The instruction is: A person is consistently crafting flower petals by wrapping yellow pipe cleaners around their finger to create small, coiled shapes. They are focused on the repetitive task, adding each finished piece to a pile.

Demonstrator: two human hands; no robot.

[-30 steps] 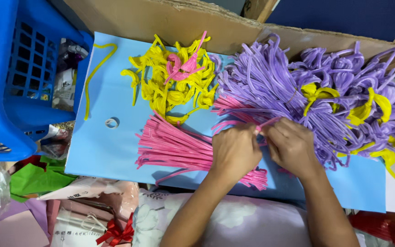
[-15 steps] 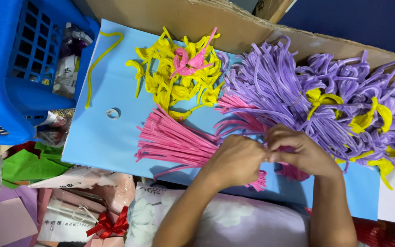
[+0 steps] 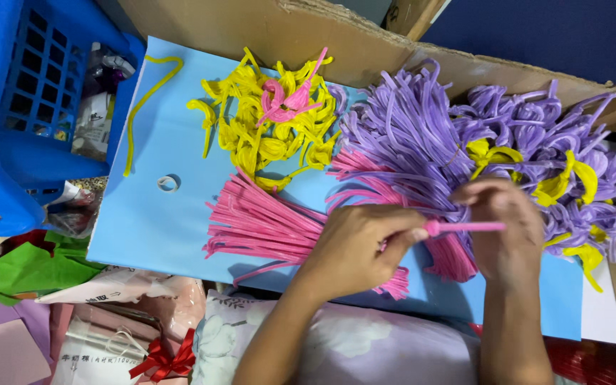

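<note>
The left hand (image 3: 354, 246) pinches one end of a single pink pipe cleaner (image 3: 465, 227) between thumb and fingertips; the right hand (image 3: 507, 232) curls closed around its other end. The stem runs horizontally at centre right of the frame, spanning both hands. Both forearms enter from the bottom edge. The hands hover over the blue sheet (image 3: 144, 221), between the pink bundle (image 3: 265, 224) and the purple pile (image 3: 408, 142).

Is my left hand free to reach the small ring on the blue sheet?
Probably not yet: the left hand pinches a pink pipe cleaner; the path to the ring crosses loose pink stems.
</note>
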